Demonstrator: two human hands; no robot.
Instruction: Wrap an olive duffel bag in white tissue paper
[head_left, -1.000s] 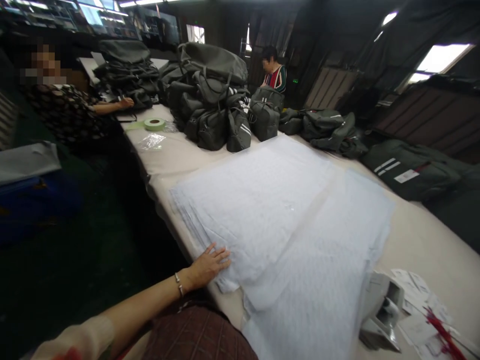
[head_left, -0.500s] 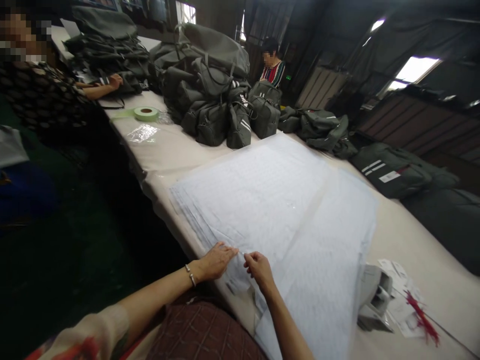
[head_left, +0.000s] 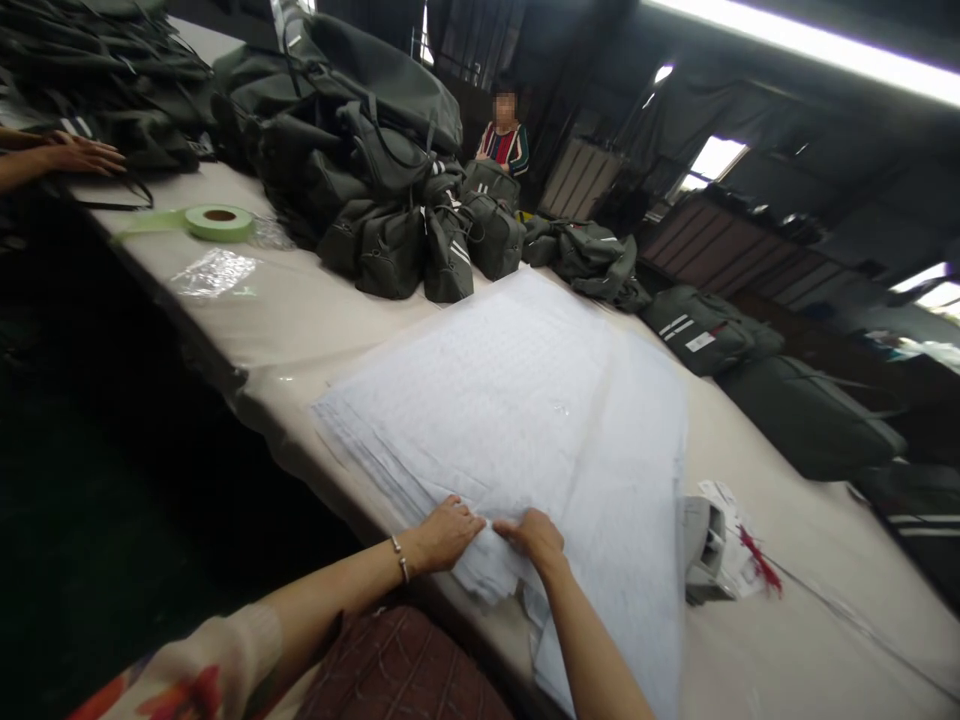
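Observation:
A wide stack of thin white sheets (head_left: 517,410) lies on the long pale table (head_left: 315,320). My left hand (head_left: 448,532), with a bracelet on the wrist, presses on the stack's near edge with curled fingers. My right hand (head_left: 536,535) sits right beside it, fingertips pinching at the edge of the top sheet. The two hands almost touch. Whether either hand has a sheet lifted free is unclear.
A grey tagging tool (head_left: 705,550) with paper tags and red threads (head_left: 757,570) lies right of the stack. Dark green bags (head_left: 375,170) pile up at the back, more (head_left: 802,420) lie at right. A green tape roll (head_left: 219,222) and clear plastic (head_left: 214,272) lie far left. Another person's hand (head_left: 75,155) rests there; someone stands behind the bags (head_left: 504,140).
My right hand came into view and joined the left at the stack's near edge; both now pinch the sheets closer together. The view has swung to the right.

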